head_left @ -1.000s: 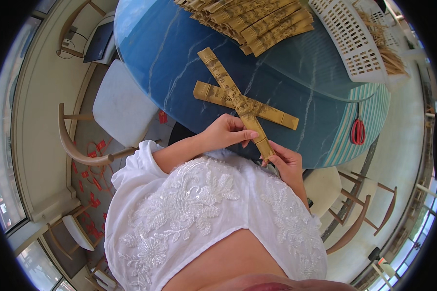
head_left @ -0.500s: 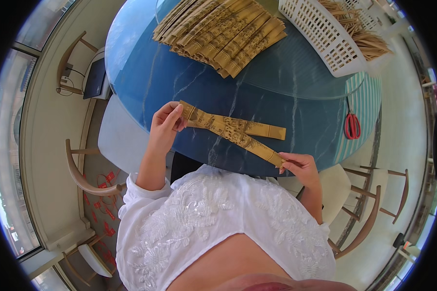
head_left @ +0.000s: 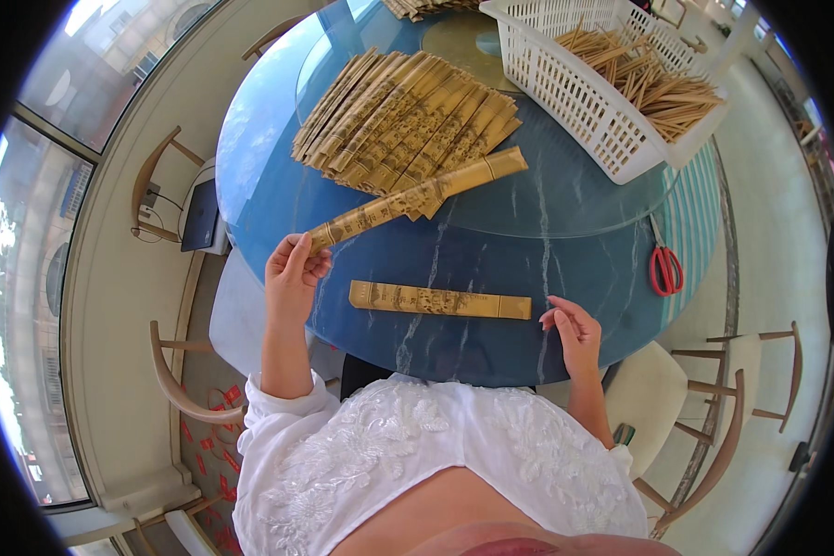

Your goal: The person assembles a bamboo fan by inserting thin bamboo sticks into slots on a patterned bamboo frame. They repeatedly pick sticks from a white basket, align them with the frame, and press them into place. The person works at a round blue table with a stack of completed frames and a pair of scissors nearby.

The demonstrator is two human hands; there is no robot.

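Note:
My left hand (head_left: 292,273) pinches one end of a long, flat gold paper sleeve (head_left: 366,216) with dark printed pictures. The sleeve slants up to the right, its far part over the lower edge of a fanned stack of like gold sleeves (head_left: 385,116). A second gold sleeve (head_left: 440,301) lies flat on the table, crosswise in front of me. Just off its right end, my right hand (head_left: 574,332) hovers with loosely bent fingers apart and nothing in them.
The round blue marbled table (head_left: 380,347) carries a glass turntable (head_left: 565,222). A white plastic basket (head_left: 584,88) holds many thin wooden sticks (head_left: 649,88). Red-handled scissors (head_left: 665,269) lie on a striped cloth (head_left: 700,232) at the right. Wooden chairs (head_left: 181,394) stand around.
My left hand has swung its sleeve up toward the stack. My right hand has let go of that sleeve's other end. The view has shifted, showing more of the basket.

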